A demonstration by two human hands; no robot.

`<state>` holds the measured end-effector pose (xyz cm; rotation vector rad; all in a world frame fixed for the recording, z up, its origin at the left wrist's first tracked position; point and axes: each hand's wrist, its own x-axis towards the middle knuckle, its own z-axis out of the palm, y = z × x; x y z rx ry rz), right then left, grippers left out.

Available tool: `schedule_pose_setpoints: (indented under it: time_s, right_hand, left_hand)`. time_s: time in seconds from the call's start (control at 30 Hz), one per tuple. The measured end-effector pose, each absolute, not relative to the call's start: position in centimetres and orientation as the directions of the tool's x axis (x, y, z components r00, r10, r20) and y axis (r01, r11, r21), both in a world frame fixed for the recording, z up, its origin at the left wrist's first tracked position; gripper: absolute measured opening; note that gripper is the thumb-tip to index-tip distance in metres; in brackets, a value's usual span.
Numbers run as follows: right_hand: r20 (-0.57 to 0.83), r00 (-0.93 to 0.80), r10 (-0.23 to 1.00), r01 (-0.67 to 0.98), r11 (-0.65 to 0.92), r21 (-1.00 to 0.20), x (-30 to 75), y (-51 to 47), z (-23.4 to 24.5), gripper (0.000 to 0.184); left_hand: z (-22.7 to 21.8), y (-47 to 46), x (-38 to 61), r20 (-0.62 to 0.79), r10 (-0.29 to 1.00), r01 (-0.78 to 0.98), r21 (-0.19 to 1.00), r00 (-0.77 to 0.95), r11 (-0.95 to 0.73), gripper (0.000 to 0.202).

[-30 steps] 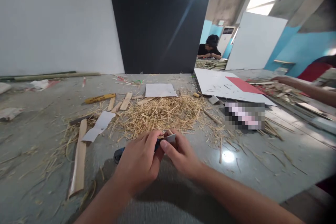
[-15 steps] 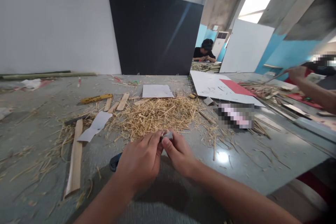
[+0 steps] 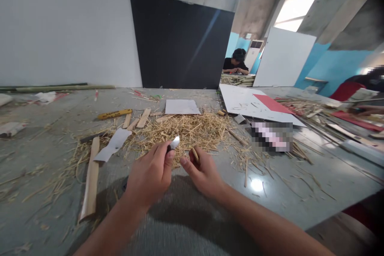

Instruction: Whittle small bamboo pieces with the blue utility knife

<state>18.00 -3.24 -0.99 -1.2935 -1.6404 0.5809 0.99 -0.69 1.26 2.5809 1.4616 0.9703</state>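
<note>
In the head view, my left hand [image 3: 150, 174] is closed around a knife [image 3: 175, 142]. Its short bright blade points up past the thumb; most of the handle is hidden in the fist. My right hand [image 3: 207, 174], a little apart on the right, has its fingers curled around a small tan bamboo piece [image 3: 195, 154], of which only one end shows. Just beyond both hands lies a heap of thin straw-coloured shavings [image 3: 186, 128]. A dark object [image 3: 125, 183] peeks out beside the left wrist; I cannot tell what it is.
To the left lie a split bamboo strip [image 3: 91, 180], white paper [image 3: 113, 145] and a yellow-wrapped tool [image 3: 115, 114]. Another paper [image 3: 182, 107] sits behind the shavings. A white board [image 3: 240, 102] with red paper lies right. A person [image 3: 237, 62] works behind; another's hand [image 3: 363, 110] is far right.
My hands have moved apart, the left one leftward with the knife. The blade and the bamboo piece, together before, are now separate. The co-worker's raised arm at right has dropped.
</note>
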Motion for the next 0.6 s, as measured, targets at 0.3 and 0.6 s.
schedule_pose_setpoints:
  time_s: [0.3, 0.6]
  right_hand:
    - [0.328, -0.144, 0.934, 0.466, 0.356, -0.810, 18.42, -3.76, -0.72, 0.030]
    - [0.380, -0.157, 0.912, 0.576, 0.397, -0.715, 18.96, -3.68, -0.88, 0.034]
  left_hand:
    - [0.47, -0.72, 1.20, 0.371, 0.639, 0.574, 0.283, 0.674, -0.769, 0.041]
    - [1.13, -1.09, 1.42, 0.261, 0.684, 0.621, 0.287, 0.681, -0.729, 0.039]
